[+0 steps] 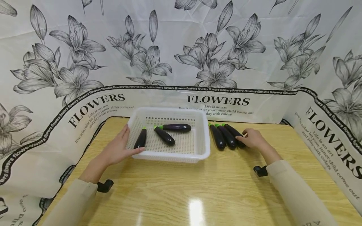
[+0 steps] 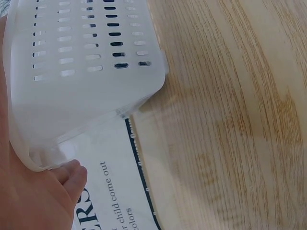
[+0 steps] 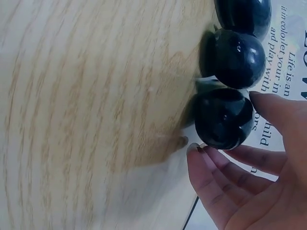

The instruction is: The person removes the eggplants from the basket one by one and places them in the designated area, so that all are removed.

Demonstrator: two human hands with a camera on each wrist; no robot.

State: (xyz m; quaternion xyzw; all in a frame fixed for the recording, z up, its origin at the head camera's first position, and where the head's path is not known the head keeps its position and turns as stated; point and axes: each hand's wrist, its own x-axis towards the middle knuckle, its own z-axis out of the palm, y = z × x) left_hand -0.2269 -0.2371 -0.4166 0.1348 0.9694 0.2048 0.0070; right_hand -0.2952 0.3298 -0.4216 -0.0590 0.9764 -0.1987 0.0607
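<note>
A white perforated plastic basket [image 1: 172, 156] stands on the table, with three dark eggplants lying apart inside it: one at the left [image 1: 141, 138], one in the middle [image 1: 165, 137], one crosswise behind [image 1: 178, 127]. My left hand [image 1: 117, 150] holds the basket's left side, thumb over the front rim; fingertips curl under the rim in the left wrist view. To the right of the basket, three more eggplants lie side by side, green stem ends away from me. My right hand [image 1: 252, 138] grips the rightmost eggplant [image 3: 223, 120], thumb on one side and fingers on the other.
A light wood-grain table [image 1: 169, 191] carries everything. White cloth [image 1: 158, 97] with black flower prints and lettering rises behind the table and along both sides. Each wrist wears a black camera mount; the left mount [image 1: 105, 185] sits just above the table front.
</note>
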